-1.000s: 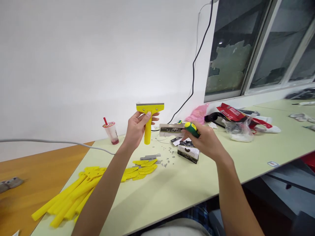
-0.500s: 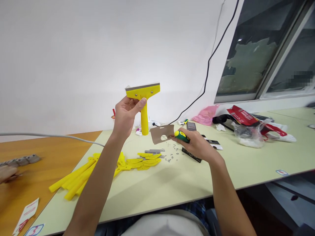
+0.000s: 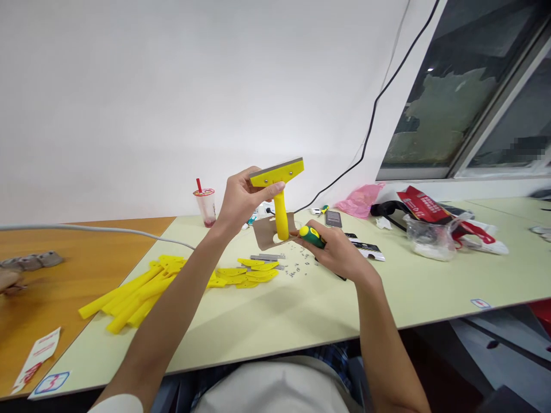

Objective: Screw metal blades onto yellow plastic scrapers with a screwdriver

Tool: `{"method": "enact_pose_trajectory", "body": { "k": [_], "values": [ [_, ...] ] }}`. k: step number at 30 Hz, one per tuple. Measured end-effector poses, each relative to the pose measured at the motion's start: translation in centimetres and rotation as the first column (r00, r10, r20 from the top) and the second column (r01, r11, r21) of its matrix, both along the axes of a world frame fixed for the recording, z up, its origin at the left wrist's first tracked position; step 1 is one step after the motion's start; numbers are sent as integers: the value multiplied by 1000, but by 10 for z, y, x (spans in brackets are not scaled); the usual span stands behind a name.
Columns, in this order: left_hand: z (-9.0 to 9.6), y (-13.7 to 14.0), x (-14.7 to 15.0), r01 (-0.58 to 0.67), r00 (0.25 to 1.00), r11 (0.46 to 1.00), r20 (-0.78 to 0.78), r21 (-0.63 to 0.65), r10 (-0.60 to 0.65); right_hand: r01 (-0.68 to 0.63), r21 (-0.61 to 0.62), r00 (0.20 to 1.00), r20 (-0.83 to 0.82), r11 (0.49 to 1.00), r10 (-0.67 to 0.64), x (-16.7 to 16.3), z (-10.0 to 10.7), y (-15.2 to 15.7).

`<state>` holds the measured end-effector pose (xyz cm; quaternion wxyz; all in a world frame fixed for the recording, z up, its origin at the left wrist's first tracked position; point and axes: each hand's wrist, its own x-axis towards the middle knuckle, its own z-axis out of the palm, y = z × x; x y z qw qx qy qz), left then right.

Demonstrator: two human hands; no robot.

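Note:
My left hand [image 3: 241, 198] pinches a yellow scraper [image 3: 280, 174] just under its wide head, blade edge up and tilted. Closed in my right hand [image 3: 342, 252] are a green and yellow screwdriver [image 3: 313, 236] and a brown card sleeve [image 3: 263, 232] with a cut-out. The scraper's handle end overlaps the sleeve; whether it passes into it I cannot tell. Below lie yellow plates [image 3: 249, 273], grey metal strips [image 3: 267, 256] and several small screws [image 3: 297, 267]. Yellow scraper handles [image 3: 133, 298] are piled behind my left forearm, partly hidden.
A cup with a red straw [image 3: 206, 206] stands by the wall. Pink plastic [image 3: 360, 201], a red package [image 3: 424, 206] and a clear bag [image 3: 430, 238] lie at right. Another person's hand [image 3: 7, 281] is at far left, near grey pieces [image 3: 32, 261]. A grey cable [image 3: 107, 229] crosses the left side.
My left hand has brought the scraper right and slightly down, tilting it, so its handle end now meets the card sleeve in view. My right hand keeps its hold.

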<state>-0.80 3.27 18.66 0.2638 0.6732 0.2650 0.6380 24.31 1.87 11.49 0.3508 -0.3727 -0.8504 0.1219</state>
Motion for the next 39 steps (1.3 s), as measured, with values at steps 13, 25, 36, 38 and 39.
{"method": "enact_pose_trajectory", "body": {
  "k": [13,25,36,38,39],
  "values": [
    [7,-4,-13,-47,998,999,-49,24,49,24,-23,998,-59,999,-25,6,0,2],
    [2,0,-12,-75,975,997,-207,16,77,38,19,997,-71,999,-36,5,0,1],
    [1,-7,-5,-134,797,990,-598,-50,78,24,195,958,-286,980,34,5,-4,3],
    [0,-5,-4,-131,783,990,-617,-45,76,53,238,957,-290,970,19,5,-4,4],
    [-1,-4,-5,-123,778,991,-625,-52,64,57,247,956,-291,967,18,4,-4,4]
  ]
}}
